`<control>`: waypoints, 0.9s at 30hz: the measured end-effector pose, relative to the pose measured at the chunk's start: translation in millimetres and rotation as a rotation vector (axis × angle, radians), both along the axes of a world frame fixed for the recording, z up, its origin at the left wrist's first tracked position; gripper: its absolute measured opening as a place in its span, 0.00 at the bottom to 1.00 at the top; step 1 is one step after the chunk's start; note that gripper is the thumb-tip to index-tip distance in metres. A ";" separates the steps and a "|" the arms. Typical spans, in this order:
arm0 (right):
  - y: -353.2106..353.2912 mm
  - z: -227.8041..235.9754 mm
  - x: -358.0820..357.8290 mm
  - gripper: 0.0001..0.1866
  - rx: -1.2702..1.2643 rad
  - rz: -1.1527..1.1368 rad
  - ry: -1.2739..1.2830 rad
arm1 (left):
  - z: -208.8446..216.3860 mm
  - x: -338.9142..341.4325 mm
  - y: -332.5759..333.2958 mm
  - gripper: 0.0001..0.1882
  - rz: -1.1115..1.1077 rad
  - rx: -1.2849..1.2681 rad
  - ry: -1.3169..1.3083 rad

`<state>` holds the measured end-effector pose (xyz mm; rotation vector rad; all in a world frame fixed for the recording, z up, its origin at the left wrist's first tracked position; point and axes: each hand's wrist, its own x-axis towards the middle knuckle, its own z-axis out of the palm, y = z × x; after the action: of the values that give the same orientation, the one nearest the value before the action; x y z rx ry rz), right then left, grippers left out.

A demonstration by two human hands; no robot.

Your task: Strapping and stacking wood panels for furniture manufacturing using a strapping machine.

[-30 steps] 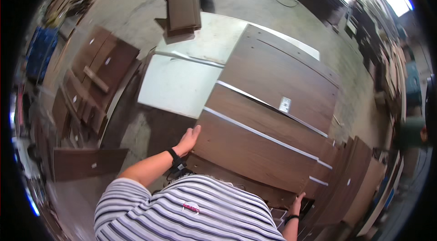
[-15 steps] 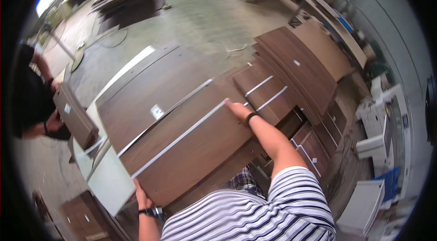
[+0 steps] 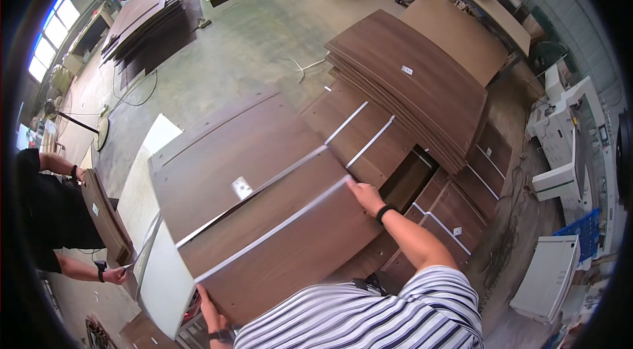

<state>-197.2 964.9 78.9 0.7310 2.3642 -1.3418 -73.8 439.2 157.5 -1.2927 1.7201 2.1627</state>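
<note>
Left hand (image 3: pixel 210 309), right hand (image 3: pixel 366 196): curled partway, holding opposite ends of brown wood-grain panel (image 3: pixel 290 247); apparently steadying, calling for even grip.

Left hand (image 3: pixel 208 306) grasps left end of a flat, brown, wood-grain board with a white far edge (image 3: pixel 303 243); right hand (image 3: pixel 366 197) grasps its far right corner. Beyond: wide brown wood-grain panel (image 3: pixel 221 151) bearing a white rectangular label (image 3: pixel 242 187). White flat slab (image 3: pixel 160 276) projects at left. Beside it, co-worker in black (image 3: pixel 56 210) holds narrow brown boards (image 3: pixel 105 214). Right: stack of large dark-brown boards (image 3: pixel 409 92).
</note>
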 end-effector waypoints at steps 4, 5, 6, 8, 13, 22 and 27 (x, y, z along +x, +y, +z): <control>90.5 -39.2 64.6 0.33 -0.158 -0.356 0.090 | 11.8 -83.4 74.7 0.34 -0.268 0.023 -0.020; 108.9 -50.2 81.6 0.34 -0.177 -0.471 0.145 | 16.8 -106.1 99.3 0.33 -0.354 0.052 0.000; 114.2 -37.4 87.5 0.33 -0.161 -0.512 0.108 | 24.0 -125.4 119.0 0.33 -0.388 0.016 -0.027; 148.8 -40.8 122.5 0.35 -0.222 -0.688 0.116 | 19.1 -166.1 166.7 0.32 -0.509 0.023 -0.027; 190.0 -40.0 191.0 0.38 -0.227 -0.951 0.117 | -19.5 -243.5 254.0 0.32 -0.783 0.042 -0.106; 183.2 4.3 268.9 0.40 -0.581 -1.137 -0.028 | -89.3 -308.9 363.5 0.33 -1.040 -0.028 -0.241; 149.5 21.2 284.4 0.47 -0.536 -1.314 -0.092 | -73.1 -324.2 370.1 0.35 -1.313 0.084 -0.204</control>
<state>87.2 1114.4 100.1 2.2046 1.1480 -2.1188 -398.0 809.3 84.4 -0.1307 1.5927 1.2166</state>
